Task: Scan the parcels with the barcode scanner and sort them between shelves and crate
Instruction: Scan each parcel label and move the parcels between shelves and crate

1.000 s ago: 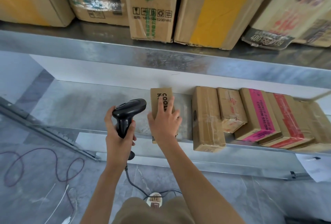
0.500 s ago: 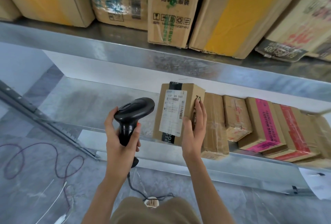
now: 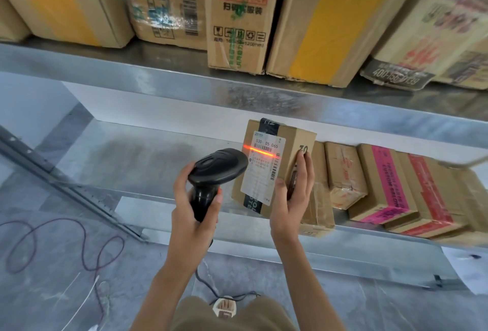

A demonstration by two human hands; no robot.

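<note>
The right hand (image 3: pixel 290 198) holds a parcel (image 3: pixel 274 164) upright, fingers (image 3: pixel 303 172) flat along its right side and thumb at the front edge beside the label (image 3: pixel 264 166), so the box sits in the crook of the hand with the label facing the person. The left hand (image 3: pixel 192 211) is curled round the handle of the scanner (image 3: pixel 216 172), its head just beside the label's left edge. A red scan line (image 3: pixel 260 151) falls across the barcode near the label's top. The parcel is raised in front of the lower shelf (image 3: pixel 158 161), left of a row of boxes (image 3: pixel 383 185) lying there; bigger boxes (image 3: pixel 237 13) stand on the upper shelf (image 3: pixel 184 79). Judging by this, the scan of this parcel is under way; placing it is left. No crate is in view, so how many parcels remain cannot be told
</note>
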